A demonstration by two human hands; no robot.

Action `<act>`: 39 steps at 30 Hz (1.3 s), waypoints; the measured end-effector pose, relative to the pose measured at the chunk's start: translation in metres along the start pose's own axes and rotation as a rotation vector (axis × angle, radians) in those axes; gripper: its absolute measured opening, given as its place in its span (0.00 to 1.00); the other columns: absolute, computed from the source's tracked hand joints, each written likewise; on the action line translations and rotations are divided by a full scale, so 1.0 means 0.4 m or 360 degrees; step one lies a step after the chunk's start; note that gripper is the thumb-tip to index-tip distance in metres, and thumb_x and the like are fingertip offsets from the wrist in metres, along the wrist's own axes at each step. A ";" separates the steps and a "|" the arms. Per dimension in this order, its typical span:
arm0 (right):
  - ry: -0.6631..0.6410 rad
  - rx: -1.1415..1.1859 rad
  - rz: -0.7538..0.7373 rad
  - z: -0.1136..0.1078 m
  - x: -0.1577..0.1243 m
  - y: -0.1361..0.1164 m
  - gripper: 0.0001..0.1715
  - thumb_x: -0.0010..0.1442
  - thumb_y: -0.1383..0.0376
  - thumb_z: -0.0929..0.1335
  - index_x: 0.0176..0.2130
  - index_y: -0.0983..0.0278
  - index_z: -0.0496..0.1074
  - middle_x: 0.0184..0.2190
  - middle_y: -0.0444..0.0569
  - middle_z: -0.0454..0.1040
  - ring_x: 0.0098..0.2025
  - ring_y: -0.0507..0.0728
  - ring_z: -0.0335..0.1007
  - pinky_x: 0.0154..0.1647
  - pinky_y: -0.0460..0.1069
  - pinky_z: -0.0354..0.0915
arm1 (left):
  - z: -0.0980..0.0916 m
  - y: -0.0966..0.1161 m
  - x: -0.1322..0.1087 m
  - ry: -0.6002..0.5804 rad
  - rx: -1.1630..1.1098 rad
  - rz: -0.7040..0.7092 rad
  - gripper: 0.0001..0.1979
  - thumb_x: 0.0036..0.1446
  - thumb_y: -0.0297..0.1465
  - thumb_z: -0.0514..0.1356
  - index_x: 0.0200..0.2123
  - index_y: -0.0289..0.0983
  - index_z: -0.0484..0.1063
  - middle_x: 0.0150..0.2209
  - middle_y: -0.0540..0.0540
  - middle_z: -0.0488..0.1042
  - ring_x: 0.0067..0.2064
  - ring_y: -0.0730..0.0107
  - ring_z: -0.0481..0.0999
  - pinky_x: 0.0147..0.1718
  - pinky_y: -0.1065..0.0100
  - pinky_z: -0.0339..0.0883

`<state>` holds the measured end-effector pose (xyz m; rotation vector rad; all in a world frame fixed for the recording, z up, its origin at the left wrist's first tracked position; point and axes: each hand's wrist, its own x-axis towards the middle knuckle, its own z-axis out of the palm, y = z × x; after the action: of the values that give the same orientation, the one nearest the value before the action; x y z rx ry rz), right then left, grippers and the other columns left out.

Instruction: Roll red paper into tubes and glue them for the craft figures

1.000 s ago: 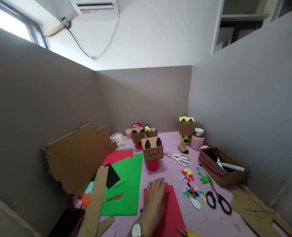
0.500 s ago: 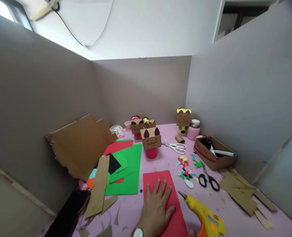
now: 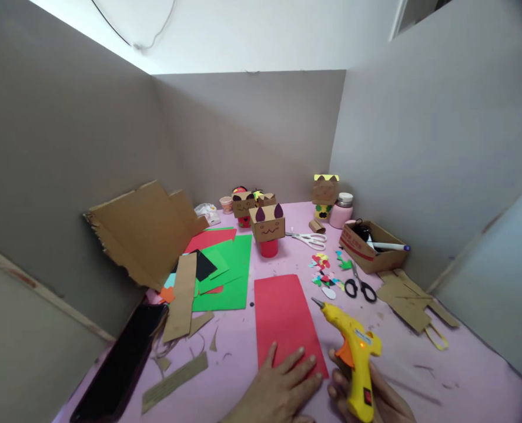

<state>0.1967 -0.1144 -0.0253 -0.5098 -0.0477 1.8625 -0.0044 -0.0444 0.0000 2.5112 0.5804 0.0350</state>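
Red sheet at six o'clock on the counter; left grip spread flat over its near end, likely steadying it; right grip wrapped round the glue gun at five o'clock, nozzle perhaps kept off the sheet

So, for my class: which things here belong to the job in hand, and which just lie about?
Belongs, judging by the hands:
red sheet, left hand on it
yellow glue gun, held in right hand

Apparently just lying about:
black-handled scissors
white-handled scissors
pink jar
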 end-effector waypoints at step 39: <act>0.0317 -0.0247 -0.0190 -0.021 0.036 0.017 0.16 0.45 0.61 0.75 0.37 0.61 0.78 0.40 0.53 0.80 0.44 0.58 0.75 0.39 0.45 0.71 | -0.057 -0.062 -0.094 0.0481 0.0027 -0.0517 0.17 0.58 0.26 0.54 0.49 0.49 0.68 0.58 0.53 0.66 0.61 0.66 0.57 0.59 0.55 0.48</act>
<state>0.1899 -0.1055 -0.0396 -0.7813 -0.0880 1.6916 -0.0518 -0.0295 0.0097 2.4122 1.1079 0.2917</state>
